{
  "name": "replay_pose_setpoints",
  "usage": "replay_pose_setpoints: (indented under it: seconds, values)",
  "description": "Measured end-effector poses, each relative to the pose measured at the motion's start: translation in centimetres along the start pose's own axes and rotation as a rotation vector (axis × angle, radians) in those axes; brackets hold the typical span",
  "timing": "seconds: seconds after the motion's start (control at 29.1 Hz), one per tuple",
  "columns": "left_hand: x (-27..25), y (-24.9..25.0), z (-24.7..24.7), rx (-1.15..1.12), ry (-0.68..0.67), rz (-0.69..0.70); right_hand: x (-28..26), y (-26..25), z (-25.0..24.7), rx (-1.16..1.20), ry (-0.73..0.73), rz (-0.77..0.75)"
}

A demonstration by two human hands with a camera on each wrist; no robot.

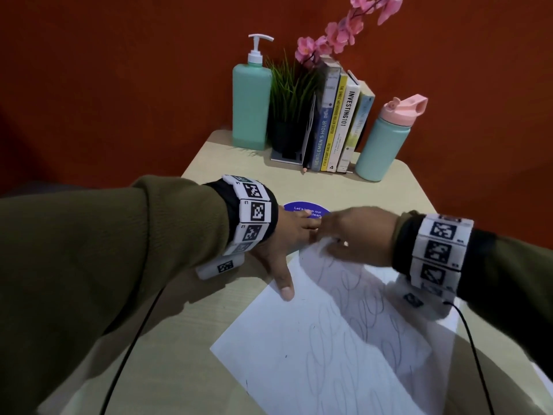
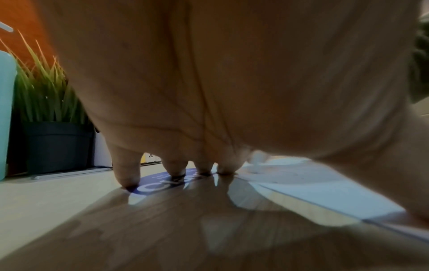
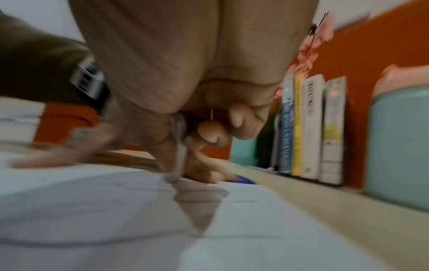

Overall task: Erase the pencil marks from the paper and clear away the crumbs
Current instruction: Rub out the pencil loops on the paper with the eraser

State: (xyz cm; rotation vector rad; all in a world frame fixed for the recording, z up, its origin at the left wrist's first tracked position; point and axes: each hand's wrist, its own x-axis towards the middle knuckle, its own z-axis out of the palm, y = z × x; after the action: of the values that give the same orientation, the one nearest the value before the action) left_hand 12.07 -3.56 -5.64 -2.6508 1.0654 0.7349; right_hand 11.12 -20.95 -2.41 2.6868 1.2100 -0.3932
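Observation:
A white paper [image 1: 314, 339] lies slanted on the table, covered with looping pencil marks [image 1: 368, 313]. My left hand [image 1: 294, 235] is spread flat at the sheet's far left edge: the thumb [image 1: 285, 290] presses on the paper and the straight fingertips [image 2: 130, 181] press on the table and the blue sticker. My right hand [image 1: 350, 232] is at the paper's far corner and pinches a small whitish eraser [image 3: 179, 144], whose lower end touches the sheet [image 3: 116, 201]. The right wrist view is blurred. The eraser [image 2: 257, 159] shows past my left fingers.
At the back of the beige table [image 1: 227, 310] stand a mint pump bottle [image 1: 250, 106], a potted grass plant [image 1: 288, 94], a row of books [image 1: 338, 124] and a teal bottle with a pink lid [image 1: 384, 142]. A round blue sticker [image 1: 305, 208] lies beyond my hands.

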Motion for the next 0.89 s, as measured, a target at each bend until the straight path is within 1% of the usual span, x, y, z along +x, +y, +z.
replay_pose_setpoints:
  seconds: [0.03,0.07,0.1,0.17,0.21,0.27,0.31,0.34,0.38,0.45,0.48,0.55,0.62,0.65,0.72,0.76,0.79,0.86,0.89]
  values:
    - [0.1,-0.1,0.0,0.003,0.005,0.005,0.0,0.6,-0.2,0.002,0.029,0.040]
    - [0.2,-0.1,0.1,0.011,0.008,0.010,0.0,0.8,-0.1,0.001,0.052,0.041]
    - [0.3,-0.1,0.1,0.022,0.009,0.016,0.0,0.5,0.0,0.004,0.054,0.007]
    - [0.4,-0.2,0.3,0.017,0.007,0.008,-0.1,-0.5,0.6,-0.010,0.028,-0.116]
    - [0.4,-0.3,0.4,0.009,0.005,-0.003,0.0,-0.2,0.7,-0.029,0.017,-0.114]
    - [0.6,-0.4,0.5,0.013,0.011,-0.010,0.1,0.9,-0.1,-0.040,0.043,-0.009]
    - [0.7,-0.4,0.5,0.022,0.009,-0.013,0.0,1.3,0.0,-0.030,0.057,0.019]
    - [0.6,-0.4,0.6,0.031,0.004,-0.023,-0.3,1.2,0.2,-0.022,0.061,0.012]
    - [0.7,-0.5,0.6,0.033,0.001,-0.033,-0.6,0.4,0.6,-0.015,0.043,-0.036]
    - [0.6,-0.4,0.7,0.018,-0.001,-0.047,-1.6,-1.5,1.6,-0.003,-0.003,-0.195]
    - [0.6,-0.4,0.6,0.019,0.002,-0.045,-1.5,-1.3,1.6,-0.021,-0.001,-0.205]
    - [0.5,-0.3,0.5,0.034,0.000,-0.032,-0.6,0.4,0.7,-0.054,0.024,-0.082]
    - [0.5,-0.2,0.4,0.036,-0.001,-0.031,-0.4,1.1,0.5,-0.033,0.044,-0.034]
    - [0.6,-0.2,0.5,0.031,-0.002,-0.040,-0.7,0.4,0.8,-0.016,0.049,-0.059]
    - [0.6,-0.3,0.7,0.030,0.000,-0.069,-2.1,-2.6,1.8,0.033,0.010,-0.206]
    - [0.4,-0.2,0.7,0.034,0.001,-0.072,-2.5,-3.1,2.3,0.050,-0.003,-0.269]
    - [0.4,-0.2,0.7,0.033,0.001,-0.070,-2.4,-2.8,2.1,0.037,-0.008,-0.265]
    - [0.2,0.0,0.4,0.019,-0.006,-0.036,-1.3,-0.7,0.9,-0.030,0.020,-0.149]
    - [0.2,0.1,0.2,0.021,-0.007,-0.018,-1.0,0.4,0.6,-0.031,0.042,-0.118]
